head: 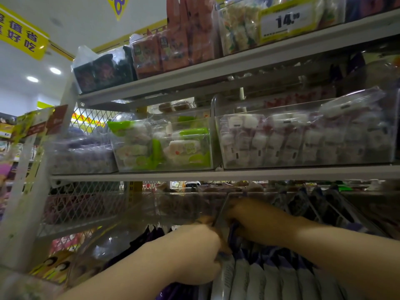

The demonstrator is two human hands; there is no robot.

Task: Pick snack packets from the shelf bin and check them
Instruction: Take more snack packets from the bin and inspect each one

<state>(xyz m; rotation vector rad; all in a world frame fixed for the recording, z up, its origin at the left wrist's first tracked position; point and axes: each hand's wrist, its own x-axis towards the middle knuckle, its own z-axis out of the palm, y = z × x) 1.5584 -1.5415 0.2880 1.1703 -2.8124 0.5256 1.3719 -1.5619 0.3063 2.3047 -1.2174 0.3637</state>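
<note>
Left hand (194, 254) pinches a pale snack packet (226, 276) in the shelf bin (101, 245); right hand (251, 221) beside it, hold unclear.

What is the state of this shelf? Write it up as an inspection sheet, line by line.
Surface: clear shelf bin, low on the rack.
Job's things: purple-and-white packets, standing upright in a row.
Clutter: nothing seen.
Hands: left hand, fingers curled on a packet top; right hand, reaching into the row, its fingers hidden.
Cables: nothing seen.
Surroundings: green-and-white sweets bin one shelf up; price tag reading 14.99; yellow sign.
</note>
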